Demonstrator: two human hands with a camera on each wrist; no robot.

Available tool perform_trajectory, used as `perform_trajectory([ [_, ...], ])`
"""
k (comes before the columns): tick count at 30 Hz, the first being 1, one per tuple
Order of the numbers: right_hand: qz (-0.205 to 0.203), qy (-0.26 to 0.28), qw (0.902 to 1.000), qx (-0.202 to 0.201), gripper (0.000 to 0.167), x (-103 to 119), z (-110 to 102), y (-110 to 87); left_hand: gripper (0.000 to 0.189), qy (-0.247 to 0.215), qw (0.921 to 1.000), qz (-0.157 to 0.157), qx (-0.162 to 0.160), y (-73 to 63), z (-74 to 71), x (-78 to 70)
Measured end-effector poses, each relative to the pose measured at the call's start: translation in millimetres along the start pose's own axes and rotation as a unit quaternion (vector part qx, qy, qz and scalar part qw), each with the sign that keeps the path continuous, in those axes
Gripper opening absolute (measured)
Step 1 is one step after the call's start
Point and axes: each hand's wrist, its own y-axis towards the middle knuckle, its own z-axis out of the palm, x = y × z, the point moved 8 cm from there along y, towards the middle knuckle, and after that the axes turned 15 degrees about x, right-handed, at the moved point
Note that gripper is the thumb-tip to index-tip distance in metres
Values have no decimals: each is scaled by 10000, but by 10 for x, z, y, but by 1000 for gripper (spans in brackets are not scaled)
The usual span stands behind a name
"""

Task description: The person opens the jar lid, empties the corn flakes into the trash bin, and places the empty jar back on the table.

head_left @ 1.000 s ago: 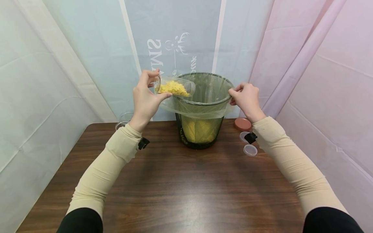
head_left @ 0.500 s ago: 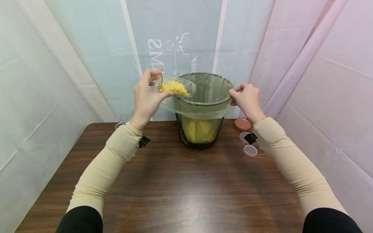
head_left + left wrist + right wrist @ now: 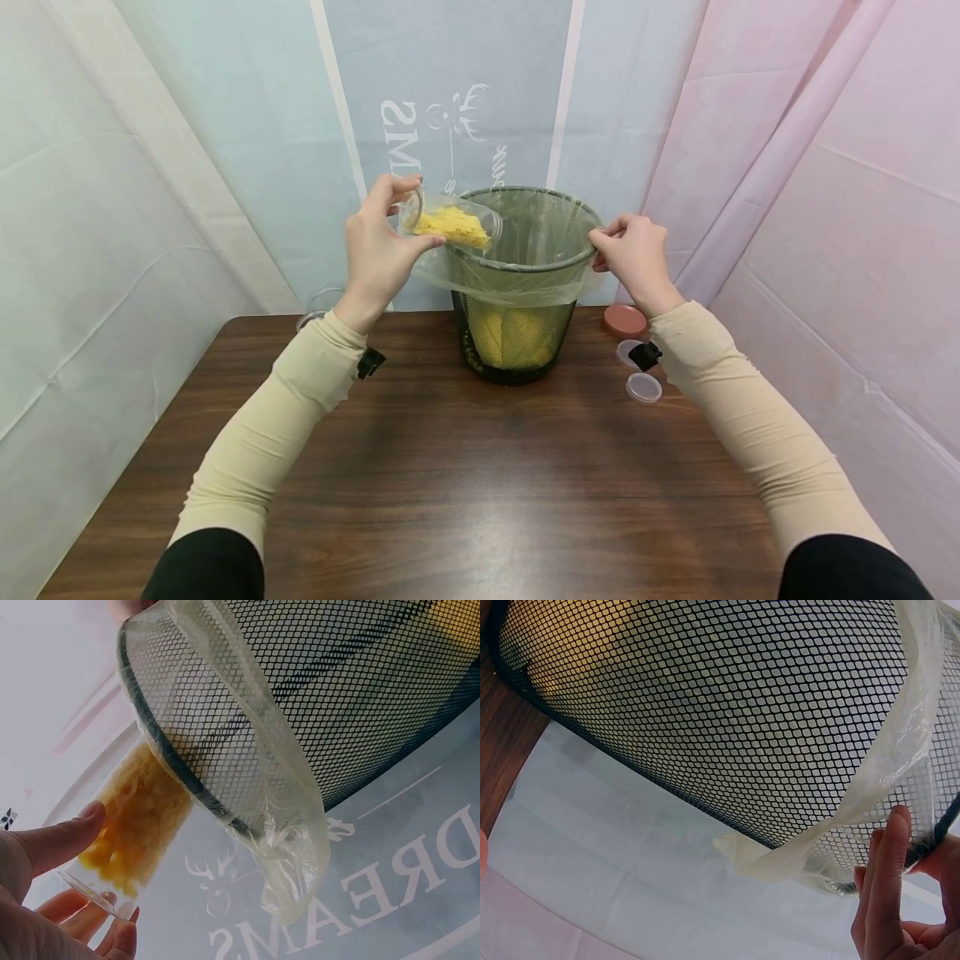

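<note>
In the head view my left hand (image 3: pixel 375 254) holds a clear jar (image 3: pixel 489 222) sideways near its base, thumb below and fingers round the bottom end. Yellow flakes (image 3: pixel 452 225) lie inside it along the lower side. The jar's mouth is over the left rim of a dark mesh wastebasket (image 3: pixel 517 333), lined with a translucent bag (image 3: pixel 517 292) folded over the rim. My right hand (image 3: pixel 637 254) pinches the bag and rim on the right side. In the left wrist view, the jar (image 3: pixel 142 817) reaches in past the rim. Yellow stuff shows through the lower mesh.
The wastebasket stands at the back of a brown wooden table (image 3: pixel 480 483). To its right lie a reddish lid (image 3: pixel 625 320) and two clear lids, one at the front (image 3: pixel 643 387). Clear round containers (image 3: pixel 315 320) sit partly behind my left wrist. Fabric walls (image 3: pixel 480 50) enclose the table.
My left hand has shifted slightly right and tipped the jar's base up a little. The yellow flakes inside have slid toward its mouth. My right hand has stayed in place.
</note>
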Motion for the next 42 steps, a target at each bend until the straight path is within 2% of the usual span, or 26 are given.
perform_trajectory([
  [35, 49, 157, 9999, 10, 18, -4, 3, -4, 58, 157, 9994, 292, -56, 46, 15, -108],
  [42, 19, 45, 10000, 3, 18, 0, 9, -4, 59, 154, 9993, 335, -27, 64, 26, -115],
])
